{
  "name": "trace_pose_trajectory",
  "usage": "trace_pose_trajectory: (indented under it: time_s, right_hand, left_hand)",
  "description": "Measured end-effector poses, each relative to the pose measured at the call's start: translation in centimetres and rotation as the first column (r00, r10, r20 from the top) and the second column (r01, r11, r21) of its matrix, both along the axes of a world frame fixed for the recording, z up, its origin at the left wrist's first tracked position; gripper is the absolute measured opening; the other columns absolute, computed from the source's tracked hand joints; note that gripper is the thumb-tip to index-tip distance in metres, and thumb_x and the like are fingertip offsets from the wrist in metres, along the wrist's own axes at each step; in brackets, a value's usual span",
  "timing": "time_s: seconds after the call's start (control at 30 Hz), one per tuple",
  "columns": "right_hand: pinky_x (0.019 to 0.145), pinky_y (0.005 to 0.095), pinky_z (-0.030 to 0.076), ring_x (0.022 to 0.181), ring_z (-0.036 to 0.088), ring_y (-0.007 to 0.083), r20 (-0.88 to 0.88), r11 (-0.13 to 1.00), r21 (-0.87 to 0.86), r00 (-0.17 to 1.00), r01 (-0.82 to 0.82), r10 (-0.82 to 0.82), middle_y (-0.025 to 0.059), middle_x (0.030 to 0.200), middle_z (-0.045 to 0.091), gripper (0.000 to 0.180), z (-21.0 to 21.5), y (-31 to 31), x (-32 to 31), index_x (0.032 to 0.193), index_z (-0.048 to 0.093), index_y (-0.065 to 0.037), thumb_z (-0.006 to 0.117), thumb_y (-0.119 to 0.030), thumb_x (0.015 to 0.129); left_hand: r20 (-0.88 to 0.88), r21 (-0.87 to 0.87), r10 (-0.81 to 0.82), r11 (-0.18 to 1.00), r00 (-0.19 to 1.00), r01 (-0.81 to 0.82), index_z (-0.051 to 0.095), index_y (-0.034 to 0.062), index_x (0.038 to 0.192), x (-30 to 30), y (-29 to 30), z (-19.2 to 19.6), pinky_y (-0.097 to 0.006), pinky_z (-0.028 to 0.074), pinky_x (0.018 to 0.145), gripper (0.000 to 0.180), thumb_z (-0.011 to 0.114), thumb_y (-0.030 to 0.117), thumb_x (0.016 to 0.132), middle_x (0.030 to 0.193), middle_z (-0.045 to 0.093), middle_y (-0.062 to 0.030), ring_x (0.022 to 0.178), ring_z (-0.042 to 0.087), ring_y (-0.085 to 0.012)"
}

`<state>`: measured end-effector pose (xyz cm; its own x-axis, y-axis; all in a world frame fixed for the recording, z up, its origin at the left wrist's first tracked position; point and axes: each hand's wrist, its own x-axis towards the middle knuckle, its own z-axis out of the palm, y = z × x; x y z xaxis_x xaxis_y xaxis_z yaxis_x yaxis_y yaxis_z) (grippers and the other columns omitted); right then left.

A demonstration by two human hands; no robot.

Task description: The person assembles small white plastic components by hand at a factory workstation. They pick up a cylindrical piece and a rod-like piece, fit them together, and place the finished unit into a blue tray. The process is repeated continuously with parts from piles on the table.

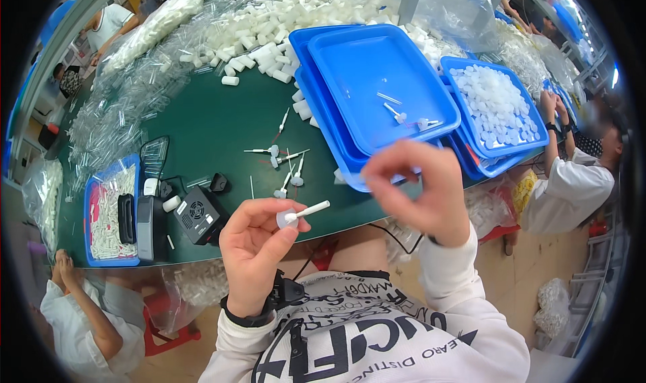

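My left hand [259, 242] pinches a white stick with a translucent disc [288, 218] between thumb and fingers. The stick [313, 209] points up to the right. Over the near edge of a blue tray [431, 131] hovers my right hand [420, 191], fingers curled and smeared by motion, so I cannot tell whether it holds anything. In that tray lie a few clear tubes and stick-and-disc pieces [400, 117]. Several similar white stick pieces [297, 176] are scattered on the green table [222, 127] beyond my left hand.
White cylinders [269, 53] and clear tubes [111, 124] are heaped at the back. Another blue tray holds translucent discs [494, 100]. A small black box [200, 215] stands left of my left hand, near a bin of white sticks [111, 211]. Other people [572, 188] sit at both sides.
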<state>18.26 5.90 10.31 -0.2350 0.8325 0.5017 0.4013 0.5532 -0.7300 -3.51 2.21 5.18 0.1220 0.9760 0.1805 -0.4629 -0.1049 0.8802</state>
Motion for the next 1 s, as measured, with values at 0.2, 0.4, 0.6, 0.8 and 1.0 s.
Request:
trace_pose_trajectory:
  time_s: [0.2, 0.4, 0.6, 0.8, 1.0]
  right_hand:
    - [0.049, 0.0244, 0.041, 0.055, 0.054, 0.0146, -0.052, 0.994, 0.096, 0.998, -0.042, 0.047, 0.0046, 0.069, 0.062, 0.017, -0.6, -1.4, 0.5, 0.083, 0.068, -0.005, 0.070, 0.005, 0.068]
    - [0.049, 0.0242, 0.042, 0.056, 0.055, 0.0140, 0.007, 0.991, 0.110, 0.998, -0.071, 0.070, 0.0051, 0.071, 0.063, 0.015, -1.1, -0.8, 1.0, 0.082, 0.068, -0.004, 0.071, 0.004, 0.069]
    - [0.048, 0.0241, 0.041, 0.055, 0.055, 0.0132, -0.110, 0.998, 0.016, 0.992, -0.068, 0.069, 0.0046, 0.071, 0.063, 0.012, -1.7, -1.3, 1.2, 0.081, 0.068, -0.003, 0.070, 0.003, 0.071]
    - [0.049, 0.0241, 0.042, 0.055, 0.056, 0.0132, 0.025, 0.994, 0.059, 0.995, -0.094, 0.093, 0.0045, 0.071, 0.063, 0.013, -2.1, -1.3, 1.5, 0.081, 0.069, -0.004, 0.071, 0.002, 0.070]
    - [0.054, 0.0225, 0.045, 0.061, 0.060, 0.0127, 0.049, 0.982, -0.145, 0.990, -0.122, 0.130, 0.0050, 0.075, 0.065, 0.020, -2.9, -2.0, 2.0, 0.092, 0.067, -0.006, 0.070, 0.000, 0.074]
  left_hand:
    - [0.035, -0.049, -0.049, 0.998, 0.998, 0.050, 0.055, -0.0042, 0.105, 0.2, 0.0, 0.2, -0.031, 0.050, 0.079, 0.022, 0.057, -0.005, 0.084, 0.101, 0.062, -0.0169, 0.087, 0.062, -0.0191]
    - [-0.032, 0.040, -0.023, 0.999, 0.999, 0.025, 0.056, -0.0045, 0.104, 0.6, 0.1, 0.1, -0.031, 0.052, 0.081, 0.024, 0.059, -0.010, 0.081, 0.101, 0.062, -0.0182, 0.089, 0.063, -0.0198]
    - [-0.104, 0.022, -0.027, 0.999, 0.994, 0.029, 0.053, -0.0025, 0.102, 1.0, -0.1, 0.2, -0.032, 0.051, 0.077, 0.023, 0.057, -0.005, 0.080, 0.098, 0.061, -0.0192, 0.082, 0.062, -0.0209]
    - [-0.078, 0.008, -0.059, 0.998, 0.995, 0.060, 0.059, -0.0050, 0.102, 1.1, 0.0, -0.1, -0.031, 0.051, 0.081, 0.028, 0.062, -0.014, 0.076, 0.102, 0.062, -0.0182, 0.091, 0.063, -0.0220]
    - [-0.421, 0.206, 0.063, 0.978, 0.905, 0.027, 0.064, -0.0033, 0.099, 1.6, 0.2, -0.8, -0.029, 0.051, 0.080, 0.030, 0.069, -0.010, 0.071, 0.100, 0.065, -0.0149, 0.092, 0.063, -0.0221]
